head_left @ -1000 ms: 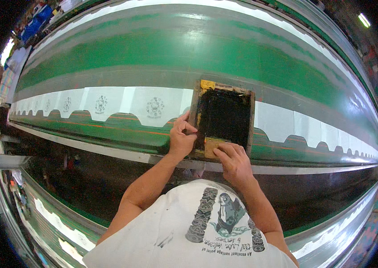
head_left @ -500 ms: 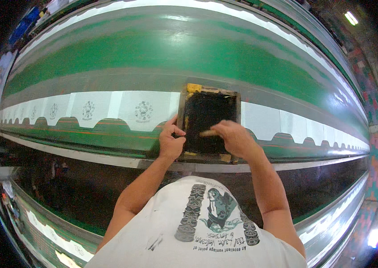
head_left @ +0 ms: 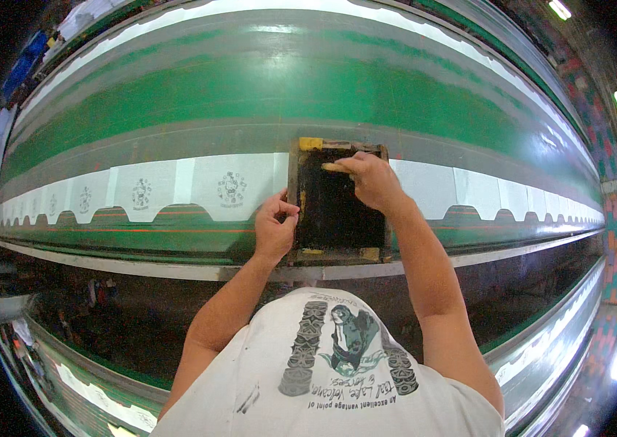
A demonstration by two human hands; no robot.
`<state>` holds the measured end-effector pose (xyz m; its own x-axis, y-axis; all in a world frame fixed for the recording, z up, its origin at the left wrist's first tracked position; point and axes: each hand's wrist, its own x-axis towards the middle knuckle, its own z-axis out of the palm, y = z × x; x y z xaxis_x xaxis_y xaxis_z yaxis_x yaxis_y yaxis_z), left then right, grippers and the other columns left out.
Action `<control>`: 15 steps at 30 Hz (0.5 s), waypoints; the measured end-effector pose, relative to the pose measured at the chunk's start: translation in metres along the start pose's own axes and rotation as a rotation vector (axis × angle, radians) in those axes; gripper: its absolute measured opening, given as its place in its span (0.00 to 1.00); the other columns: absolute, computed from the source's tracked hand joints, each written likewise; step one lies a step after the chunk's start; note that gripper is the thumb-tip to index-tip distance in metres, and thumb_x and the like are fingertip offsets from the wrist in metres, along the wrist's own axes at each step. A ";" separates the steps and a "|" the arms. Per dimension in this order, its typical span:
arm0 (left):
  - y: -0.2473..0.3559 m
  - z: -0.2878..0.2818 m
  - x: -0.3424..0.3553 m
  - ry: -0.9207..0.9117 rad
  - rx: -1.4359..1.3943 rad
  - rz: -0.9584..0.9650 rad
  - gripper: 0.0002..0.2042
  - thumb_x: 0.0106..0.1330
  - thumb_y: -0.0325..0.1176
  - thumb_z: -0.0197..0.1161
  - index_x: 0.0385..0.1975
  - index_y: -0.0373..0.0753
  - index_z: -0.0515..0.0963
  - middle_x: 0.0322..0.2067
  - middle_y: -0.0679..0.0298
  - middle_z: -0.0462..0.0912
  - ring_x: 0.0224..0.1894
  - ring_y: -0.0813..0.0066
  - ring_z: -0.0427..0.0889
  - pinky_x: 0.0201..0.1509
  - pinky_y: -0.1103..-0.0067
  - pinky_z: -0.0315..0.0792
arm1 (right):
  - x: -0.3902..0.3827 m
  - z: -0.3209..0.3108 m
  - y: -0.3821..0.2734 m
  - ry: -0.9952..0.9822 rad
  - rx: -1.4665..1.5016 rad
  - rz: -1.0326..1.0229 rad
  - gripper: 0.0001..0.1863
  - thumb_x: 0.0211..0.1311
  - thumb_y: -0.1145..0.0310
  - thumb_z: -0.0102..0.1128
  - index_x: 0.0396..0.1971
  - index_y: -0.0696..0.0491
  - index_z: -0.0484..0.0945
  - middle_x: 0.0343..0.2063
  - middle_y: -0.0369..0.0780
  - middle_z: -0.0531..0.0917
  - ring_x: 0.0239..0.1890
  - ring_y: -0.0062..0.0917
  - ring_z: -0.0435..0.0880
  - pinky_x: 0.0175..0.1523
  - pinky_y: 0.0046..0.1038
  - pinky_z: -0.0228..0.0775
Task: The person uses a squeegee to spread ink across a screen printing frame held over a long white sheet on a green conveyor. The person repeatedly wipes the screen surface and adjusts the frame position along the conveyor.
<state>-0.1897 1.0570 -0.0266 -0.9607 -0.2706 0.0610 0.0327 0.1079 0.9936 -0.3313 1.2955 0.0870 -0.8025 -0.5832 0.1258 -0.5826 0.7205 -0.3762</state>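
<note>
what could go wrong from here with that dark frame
The left hand is at the left side of the frame and no hand braces the right side, so it could twist. The right hand holds a tan tool near the far edge, which it might bump. If the dark interior is wet, it might smudge nearby white pieces.

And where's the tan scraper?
In the head view, the tan scraper is just right of centre, in the right hand, near the far edge of the frame.
</note>
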 end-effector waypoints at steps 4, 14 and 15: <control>-0.002 0.002 -0.002 0.014 -0.038 -0.015 0.06 0.63 0.18 0.68 0.35 0.36 0.87 0.67 0.40 0.82 0.74 0.48 0.78 0.77 0.62 0.69 | -0.038 0.000 -0.023 -0.011 0.019 -0.039 0.27 0.59 0.81 0.62 0.56 0.42 0.91 0.43 0.44 0.87 0.50 0.46 0.88 0.58 0.47 0.82; 0.007 0.007 -0.009 0.035 0.095 0.020 0.15 0.63 0.20 0.73 0.49 0.38 0.88 0.71 0.45 0.80 0.74 0.50 0.79 0.78 0.63 0.70 | -0.128 0.008 -0.079 -0.069 0.000 -0.016 0.30 0.54 0.84 0.68 0.59 0.49 0.88 0.50 0.44 0.89 0.55 0.46 0.87 0.63 0.46 0.80; 0.010 0.007 -0.008 0.040 0.151 0.048 0.17 0.62 0.20 0.75 0.51 0.39 0.88 0.72 0.47 0.80 0.73 0.52 0.80 0.78 0.64 0.71 | -0.132 0.009 -0.082 -0.069 -0.006 -0.014 0.30 0.53 0.83 0.69 0.59 0.49 0.88 0.50 0.44 0.89 0.56 0.46 0.87 0.64 0.46 0.80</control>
<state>-0.1841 1.0667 -0.0177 -0.9472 -0.2995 0.1147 0.0334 0.2633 0.9641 -0.1763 1.3096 0.0927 -0.7839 -0.6172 0.0674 -0.5943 0.7144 -0.3693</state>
